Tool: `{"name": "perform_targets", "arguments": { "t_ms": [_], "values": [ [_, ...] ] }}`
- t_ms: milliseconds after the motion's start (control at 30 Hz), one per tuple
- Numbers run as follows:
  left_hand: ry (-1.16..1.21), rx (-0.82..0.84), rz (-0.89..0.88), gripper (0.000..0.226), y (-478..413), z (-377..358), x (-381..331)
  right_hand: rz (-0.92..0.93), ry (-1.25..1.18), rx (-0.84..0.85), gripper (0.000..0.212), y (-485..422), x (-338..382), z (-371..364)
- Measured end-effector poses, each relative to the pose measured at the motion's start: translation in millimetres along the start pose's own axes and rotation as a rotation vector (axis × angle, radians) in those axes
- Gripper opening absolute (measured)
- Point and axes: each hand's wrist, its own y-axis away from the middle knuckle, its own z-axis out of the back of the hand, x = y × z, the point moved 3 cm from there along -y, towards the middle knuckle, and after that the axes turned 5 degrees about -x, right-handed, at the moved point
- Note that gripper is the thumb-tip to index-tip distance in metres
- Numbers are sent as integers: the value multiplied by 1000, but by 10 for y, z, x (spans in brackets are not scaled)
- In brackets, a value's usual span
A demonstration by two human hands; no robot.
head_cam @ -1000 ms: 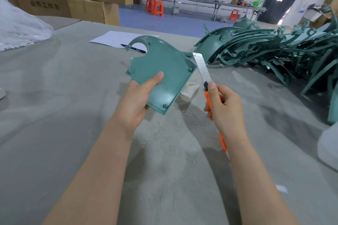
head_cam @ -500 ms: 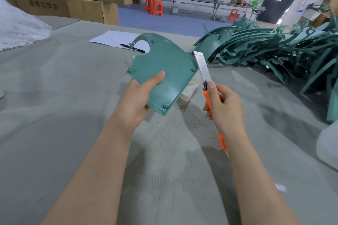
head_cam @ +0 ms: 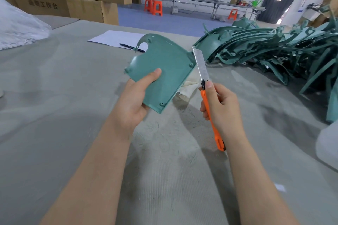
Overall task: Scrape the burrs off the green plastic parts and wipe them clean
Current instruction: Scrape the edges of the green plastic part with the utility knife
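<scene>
Nearest, thin green shavings lie scattered on the grey table, between the two forearms. Up from there, the left hand holds the green part above the table, grip clamped on its near left corner, thumb pressed flat across the face. To its right, the right hand has its grip closed round the orange knife, thumb up by the black slider. The blade is run out long and its tip lies against the part's far right corner. A pale cloth peeks out on the table behind the part. Farther off, paper with a pen lies to the left, and a pile of green parts sprawls to the far right.
</scene>
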Motion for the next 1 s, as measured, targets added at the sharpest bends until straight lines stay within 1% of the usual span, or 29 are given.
{"name": "perform_targets", "arguments": {
  "t_ms": [333,467,567,667,867,933,1000],
  "values": [
    [4,15,14,20,-9,0,-9,-18,-14,18,34,9,30,-4],
    [-27,18,4,15,-2,-6,0,-31,-10,-20,33,-1,29,20],
    [-76,41,-7,16,8,-23,8,-42,-12,-42,34,-9,22,35],
    [-109,62,-6,20,19,-42,17,-38,3,-28,33,-7,13,23],
    [-105,43,-17,23,13,-33,2,-24,5,-12,32,-3,12,22],
    [-115,33,-20,24,10,-33,10,-4,17,21,30,10,17,4],
    [-146,12,-26,24,8,-27,21,36,84,90,28,35,18,-53]
  ]
}}
